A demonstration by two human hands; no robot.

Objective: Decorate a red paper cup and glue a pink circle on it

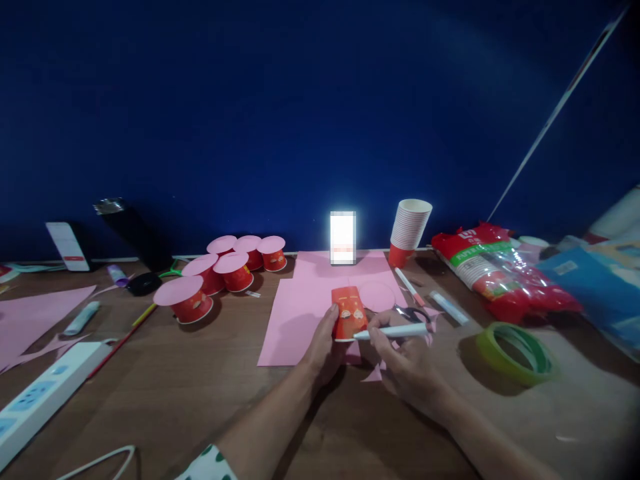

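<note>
My left hand (321,343) grips a red paper cup (349,307) turned upside down, its white rim toward me. White cartoon shapes show on the cup's side. In my right hand (407,367) is a white marker pen (397,331), its tip at the cup's lower edge; whether it touches I cannot tell. Under and behind the hands lie pink paper sheets (285,327). Beyond the marker, a pair of scissors (414,315) rests near a pink paper circle (376,296) and some pink scraps.
Several upside-down red cups topped with pink discs (193,303) stand left of centre. A cup stack (411,227) and lit phone (343,238) stand at the back. Right are a tape roll (520,353) and red plastic pack (505,267); left, a power strip (45,393) and dark bottle (137,233).
</note>
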